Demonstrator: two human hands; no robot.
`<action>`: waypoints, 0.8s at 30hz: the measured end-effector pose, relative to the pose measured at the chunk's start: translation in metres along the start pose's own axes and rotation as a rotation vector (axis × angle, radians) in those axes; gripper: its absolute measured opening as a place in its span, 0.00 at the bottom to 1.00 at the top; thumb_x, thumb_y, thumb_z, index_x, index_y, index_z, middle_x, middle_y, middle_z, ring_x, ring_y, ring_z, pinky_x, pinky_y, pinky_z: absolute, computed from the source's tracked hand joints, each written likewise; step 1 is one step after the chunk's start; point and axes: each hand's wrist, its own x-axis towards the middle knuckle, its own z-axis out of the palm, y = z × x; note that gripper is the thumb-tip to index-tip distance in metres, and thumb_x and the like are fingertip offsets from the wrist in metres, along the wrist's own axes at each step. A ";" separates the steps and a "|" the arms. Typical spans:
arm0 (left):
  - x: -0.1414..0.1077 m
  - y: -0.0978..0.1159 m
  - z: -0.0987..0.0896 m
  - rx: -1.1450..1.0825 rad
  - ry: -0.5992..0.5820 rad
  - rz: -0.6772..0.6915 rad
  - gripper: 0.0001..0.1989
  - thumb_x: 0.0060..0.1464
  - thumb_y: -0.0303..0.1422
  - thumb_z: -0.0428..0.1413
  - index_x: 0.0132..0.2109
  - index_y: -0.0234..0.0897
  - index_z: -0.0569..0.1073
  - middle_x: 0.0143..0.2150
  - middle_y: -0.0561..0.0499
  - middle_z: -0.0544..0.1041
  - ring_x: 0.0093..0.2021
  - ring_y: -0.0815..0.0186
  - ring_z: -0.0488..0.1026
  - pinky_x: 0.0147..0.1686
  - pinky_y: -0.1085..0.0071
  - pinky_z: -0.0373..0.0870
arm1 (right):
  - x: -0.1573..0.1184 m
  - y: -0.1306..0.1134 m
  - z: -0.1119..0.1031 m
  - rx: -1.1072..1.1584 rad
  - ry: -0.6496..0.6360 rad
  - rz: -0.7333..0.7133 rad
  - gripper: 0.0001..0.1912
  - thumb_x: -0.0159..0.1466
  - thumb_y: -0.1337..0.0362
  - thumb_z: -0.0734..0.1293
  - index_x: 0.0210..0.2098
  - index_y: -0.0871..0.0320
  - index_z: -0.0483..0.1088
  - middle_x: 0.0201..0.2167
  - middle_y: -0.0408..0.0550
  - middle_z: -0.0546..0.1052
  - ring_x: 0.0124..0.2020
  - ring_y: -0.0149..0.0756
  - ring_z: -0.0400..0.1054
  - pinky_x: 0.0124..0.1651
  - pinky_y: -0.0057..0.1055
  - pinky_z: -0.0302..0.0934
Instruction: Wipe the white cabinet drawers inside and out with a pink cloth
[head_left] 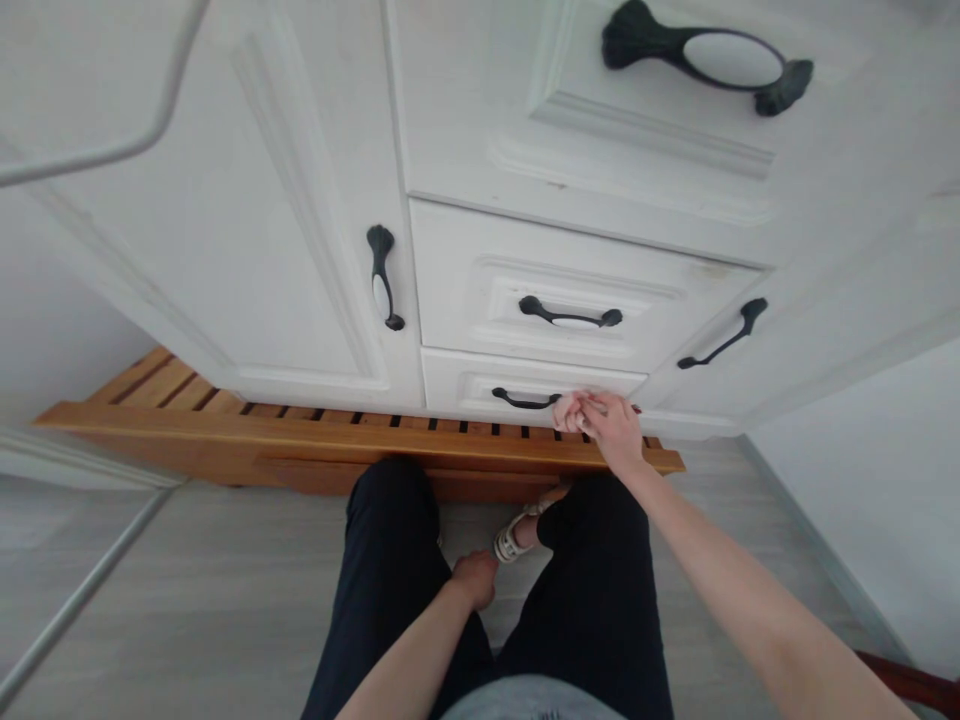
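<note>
My right hand (pixel 616 430) is closed on a small crumpled pink cloth (pixel 568 412) in front of the white bottom drawer (pixel 457 385). The cloth is at the right end of that drawer's dark curved handle (pixel 525 403); I cannot tell whether it presses on the handle. A small dark tip shows just right of my fingers. My left hand (pixel 476 578) hangs low between my knees, its fingers curled. Whatever it may hold is hidden. Above the bottom drawer is another drawer (pixel 450 270) with a black and white handle (pixel 571 318).
A slatted wooden bench (pixel 337 430) runs along the cabinet's foot, close to my knees. Cabinet doors with dark handles flank the drawers: a left door (pixel 300 250) and a right handle (pixel 721 335). At the upper left a pale metal rod (pixel 165 110) curves near me. Grey floorboards (pixel 247 580) lie below.
</note>
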 end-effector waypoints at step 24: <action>-0.004 -0.002 -0.001 0.047 0.031 0.039 0.18 0.64 0.41 0.57 0.56 0.38 0.72 0.60 0.44 0.73 0.60 0.56 0.71 0.59 0.50 0.69 | 0.087 -0.236 0.064 0.273 -0.170 -0.300 0.13 0.75 0.62 0.58 0.51 0.54 0.73 0.54 0.49 0.75 0.59 0.39 0.62 0.51 0.36 0.58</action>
